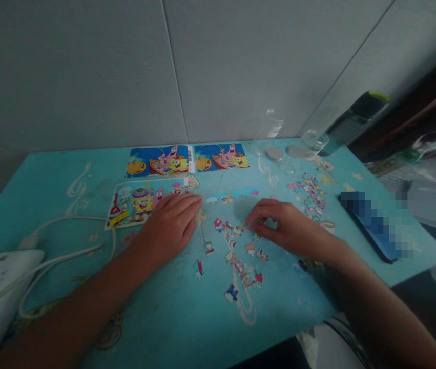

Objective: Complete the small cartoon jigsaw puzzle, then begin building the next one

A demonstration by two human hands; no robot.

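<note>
My left hand lies flat, fingers stretched out, over the right side of a cartoon picture card. Just beyond its fingertips runs a joined strip of jigsaw pieces, partly hidden. My right hand is bent in a pinch above the table, with what looks like a small jigsaw piece at its fingertips, mostly covered by the fingers. Loose jigsaw pieces are scattered below and between the hands. One dark blue piece lies closest to me.
Two blue picture cards lie by the wall. More pieces are heaped at the right, near clear containers, a round lid and a dark bottle. A blurred phone-like object lies right; a white power strip with cables left.
</note>
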